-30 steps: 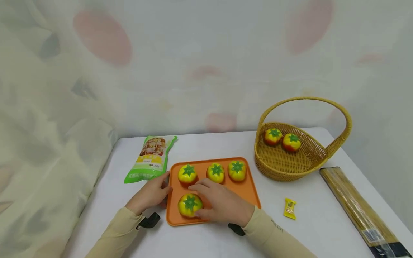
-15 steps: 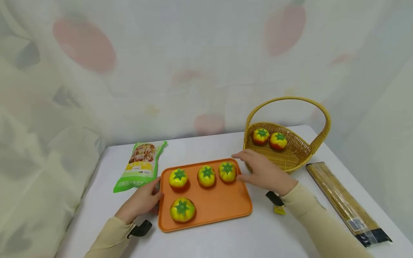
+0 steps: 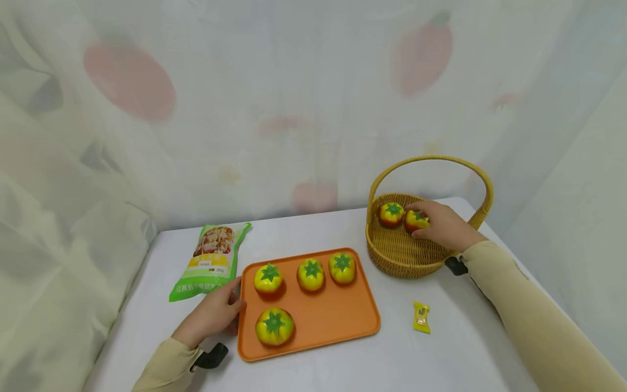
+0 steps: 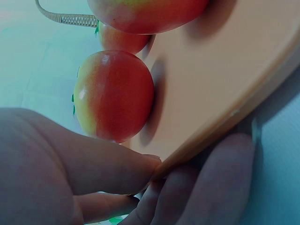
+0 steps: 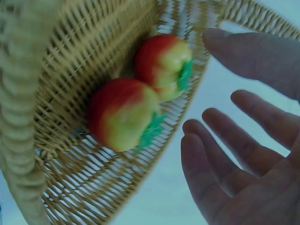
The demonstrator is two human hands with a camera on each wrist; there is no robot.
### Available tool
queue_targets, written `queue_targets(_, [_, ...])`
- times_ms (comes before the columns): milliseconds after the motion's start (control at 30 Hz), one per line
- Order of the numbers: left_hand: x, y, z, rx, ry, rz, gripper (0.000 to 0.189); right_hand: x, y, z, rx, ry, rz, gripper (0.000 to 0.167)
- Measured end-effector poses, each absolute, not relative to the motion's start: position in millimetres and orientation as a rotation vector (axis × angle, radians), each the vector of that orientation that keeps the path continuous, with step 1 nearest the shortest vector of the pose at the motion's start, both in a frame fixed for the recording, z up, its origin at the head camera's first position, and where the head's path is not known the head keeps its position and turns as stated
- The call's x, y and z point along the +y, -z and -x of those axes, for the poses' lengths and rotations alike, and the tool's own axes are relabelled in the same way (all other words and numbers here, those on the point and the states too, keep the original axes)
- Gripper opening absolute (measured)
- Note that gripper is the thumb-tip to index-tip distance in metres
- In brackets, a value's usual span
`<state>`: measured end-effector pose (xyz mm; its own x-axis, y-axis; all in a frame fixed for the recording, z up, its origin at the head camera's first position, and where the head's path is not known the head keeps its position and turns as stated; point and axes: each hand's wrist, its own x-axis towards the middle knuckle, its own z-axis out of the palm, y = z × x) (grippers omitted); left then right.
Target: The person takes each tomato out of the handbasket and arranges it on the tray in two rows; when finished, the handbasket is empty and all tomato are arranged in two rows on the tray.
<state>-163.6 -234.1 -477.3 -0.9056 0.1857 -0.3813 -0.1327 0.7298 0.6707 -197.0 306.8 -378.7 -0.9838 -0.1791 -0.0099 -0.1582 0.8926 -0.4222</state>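
Observation:
My left hand (image 3: pixel 211 316) holds the left edge of an orange tray (image 3: pixel 338 313). In the left wrist view the thumb lies on its rim and fingers curl below. Several yellow-and-red fruits with green star-shaped tops, such as the front-left fruit (image 3: pixel 275 326), sit on the tray. My right hand (image 3: pixel 444 226) reaches over the wicker basket (image 3: pixel 399 267), its fingers around the right-hand fruit (image 3: pixel 415 221) in the head view. The right wrist view shows that hand (image 5: pixel 253 154) with thumb and fingers spread, holding nothing. A second fruit (image 3: pixel 391 214) lies beside the first in the basket.
A green-and-white food bag (image 3: pixel 210 261) lies behind the left hand. One small yellow wrapped candy (image 3: pixel 421 317) is on the white table between tray and basket. The basket's tall handle (image 3: pixel 431 158) arches over it. The right forearm (image 3: pixel 529 305) crosses the table's right side.
My right hand has left the front-left fruit on the tray and moved right and back to the basket, uncovering the candy again. The left hand stays at the tray's edge.

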Motion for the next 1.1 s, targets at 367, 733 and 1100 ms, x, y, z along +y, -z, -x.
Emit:
queue_targets(367, [-230.1,478.9,164.1,2.497,-1.041,-0.028,0.073,328.5,388.8,223.6,2.965,0.634,0.082,0.069])
queue_targets(733, [-227.6,480.1,163.3,2.492,-1.076,-0.034,0.072,337.9,396.8,237.9,2.931,0.537,0.018,0.07])
queue_targets(1100, [-225.5,476.5,160.9,2.476,-1.085,-0.007,0.072,336.1,399.9,239.6,2.927,0.557,0.032,0.065])
